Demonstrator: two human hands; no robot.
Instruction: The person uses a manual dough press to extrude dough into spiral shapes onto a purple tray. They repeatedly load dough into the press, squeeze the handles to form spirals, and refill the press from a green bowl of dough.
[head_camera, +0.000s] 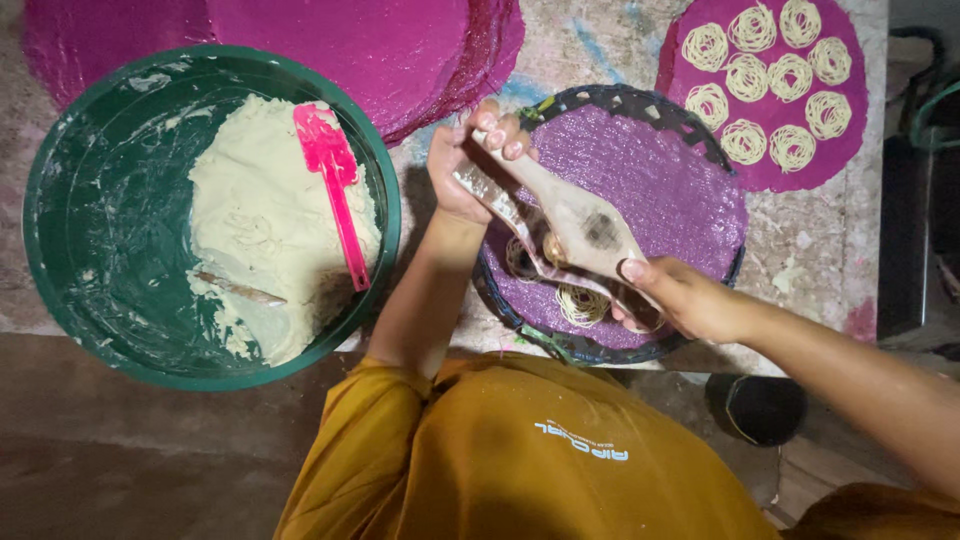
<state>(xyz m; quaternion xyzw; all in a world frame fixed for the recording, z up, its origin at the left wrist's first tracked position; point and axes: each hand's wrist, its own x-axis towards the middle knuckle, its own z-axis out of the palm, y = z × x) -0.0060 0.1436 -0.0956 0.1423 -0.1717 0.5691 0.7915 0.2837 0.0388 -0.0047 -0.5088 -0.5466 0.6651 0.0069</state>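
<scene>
While I am watching from the head camera, both hands are gripping a wooden press (578, 222) over a round tray (716, 160). My left hand (468, 160) is curling shut around the far handle of the press, fingertips wrapping over its top end. My right hand (672, 297) is closing on the near handle, thumb lying along the upper side. The press is lying tilted across the near-left part of the tray, with a dark patch on its top face. Under it, pale noodle coils (582, 302) are sitting on the purple mat (660, 185) that is lining the tray; I cannot tell whether dough is coming out of the press just now.

To the left, a green basin (70, 290) is holding a mound of pale dough (262, 215), and a pink spatula (335, 185) is resting on the dough with its handle pointing toward me. A thin stick (240, 290) is lying at the near edge of the dough. Beyond the tray on the right, another mat (830, 165) is carrying a cluster of noodle nests (765, 80). More purple mats (350, 40) are lying stacked at the far side, just beyond the basin.
</scene>
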